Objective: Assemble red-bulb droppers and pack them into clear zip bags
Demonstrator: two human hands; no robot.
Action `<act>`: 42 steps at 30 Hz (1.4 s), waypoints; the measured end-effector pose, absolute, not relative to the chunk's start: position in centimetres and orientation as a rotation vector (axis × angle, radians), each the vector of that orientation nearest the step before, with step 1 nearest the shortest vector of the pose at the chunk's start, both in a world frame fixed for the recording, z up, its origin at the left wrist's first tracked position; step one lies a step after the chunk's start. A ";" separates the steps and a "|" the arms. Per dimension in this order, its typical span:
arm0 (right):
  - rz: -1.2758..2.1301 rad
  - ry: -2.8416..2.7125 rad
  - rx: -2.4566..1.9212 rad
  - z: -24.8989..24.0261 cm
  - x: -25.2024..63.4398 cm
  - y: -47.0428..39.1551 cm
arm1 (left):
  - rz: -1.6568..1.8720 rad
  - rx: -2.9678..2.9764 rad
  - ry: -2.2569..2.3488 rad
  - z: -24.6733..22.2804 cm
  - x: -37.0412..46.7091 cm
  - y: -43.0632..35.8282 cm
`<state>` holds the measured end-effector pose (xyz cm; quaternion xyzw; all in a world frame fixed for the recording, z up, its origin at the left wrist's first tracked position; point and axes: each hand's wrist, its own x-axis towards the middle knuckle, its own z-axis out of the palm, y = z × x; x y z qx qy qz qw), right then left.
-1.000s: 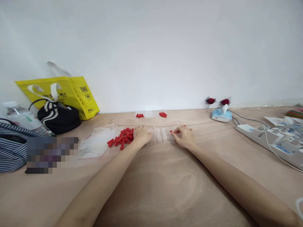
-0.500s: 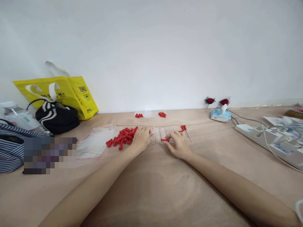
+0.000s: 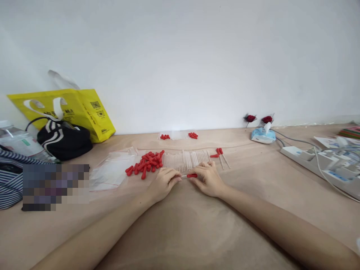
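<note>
My left hand (image 3: pixel 164 184) pinches a thin clear dropper tube (image 3: pixel 184 176). My right hand (image 3: pixel 210 179) has its fingers closed on a red rubber bulb (image 3: pixel 192 175), which is in line with the tube's right end; whether it sits over the end is too small to tell. Just beyond both hands lies a row of clear dropper tubes (image 3: pixel 173 161). A heap of red rubber bulbs (image 3: pixel 145 164) is left of the row. To its right are two droppers (image 3: pixel 223 159) with red bulbs on their tubes, and one loose red bulb (image 3: pixel 214 156).
Clear zip bags (image 3: pixel 112 170) lie left of the heap. Near the wall is a bag with red bulbs (image 3: pixel 165 137). A yellow bag (image 3: pixel 95 116), black pouch (image 3: pixel 66 140) and bottle (image 3: pixel 24 140) stand left; a tissue pack (image 3: pixel 263 135) and power strip (image 3: pixel 315 161) are right.
My left hand has moved nearer from the tube row, now with a tube in its fingers. The right hand has come slightly nearer with its red bulb, and the two now meet.
</note>
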<state>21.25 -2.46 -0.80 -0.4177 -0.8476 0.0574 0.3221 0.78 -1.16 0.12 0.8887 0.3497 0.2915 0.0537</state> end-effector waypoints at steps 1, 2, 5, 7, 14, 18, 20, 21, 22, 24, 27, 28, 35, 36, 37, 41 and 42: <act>0.179 -2.219 -1.093 -0.8 21.2 -2.4 | 0.887 2.700 1.057 0.2 0.8 -1.2; 0.205 -2.211 -1.093 -0.9 21.2 -2.4 | 0.892 2.703 1.049 0.2 0.8 -1.2; 0.274 -2.194 -1.107 -1.0 21.1 -2.3 | 0.916 2.721 1.018 0.1 0.8 -1.3; 0.311 -2.188 -1.114 -1.0 21.0 -2.3 | 0.940 2.732 0.999 0.0 0.7 -1.2; 0.319 -2.232 -1.075 -0.9 21.0 -2.3 | 0.930 2.753 0.956 -0.2 0.6 -1.1; 0.264 -2.222 -1.045 -1.0 21.1 -2.3 | 0.883 2.768 0.971 -0.1 0.8 -1.2; 0.240 -2.235 -1.029 -1.1 21.1 -2.2 | 0.859 2.779 0.988 0.0 0.9 -1.3; 0.228 -2.244 -1.023 -1.2 21.1 -2.2 | 0.854 2.785 0.997 0.0 0.9 -1.3; 0.216 -2.250 -1.018 -1.2 21.1 -2.2 | 0.855 2.791 1.002 0.0 1.0 -1.4; 0.198 -2.251 -1.003 -1.2 21.2 -2.2 | 0.869 2.802 1.002 0.0 1.0 -1.5; 0.178 -2.249 -0.967 -1.2 21.3 -2.2 | 0.899 2.817 0.988 -0.1 1.2 -1.5; 0.167 -2.254 -0.953 -1.2 21.3 -2.3 | 0.905 2.821 0.984 -0.2 1.2 -1.6; 0.047 -2.270 -0.887 -1.2 21.1 -2.3 | 0.932 2.823 0.982 -0.4 1.3 -1.7; 0.037 -2.269 -0.889 -1.2 21.1 -2.2 | 0.933 2.820 0.984 -0.4 1.3 -1.7; 0.030 -2.268 -0.891 -1.2 21.1 -2.2 | 0.929 2.818 0.985 -0.4 1.3 -1.7; 0.047 -2.284 -0.864 -1.2 21.0 -2.1 | 0.899 2.814 0.965 -0.4 1.4 -1.6; 0.055 -2.291 -0.854 -1.2 21.0 -2.1 | 0.895 2.811 0.960 -0.4 1.5 -1.6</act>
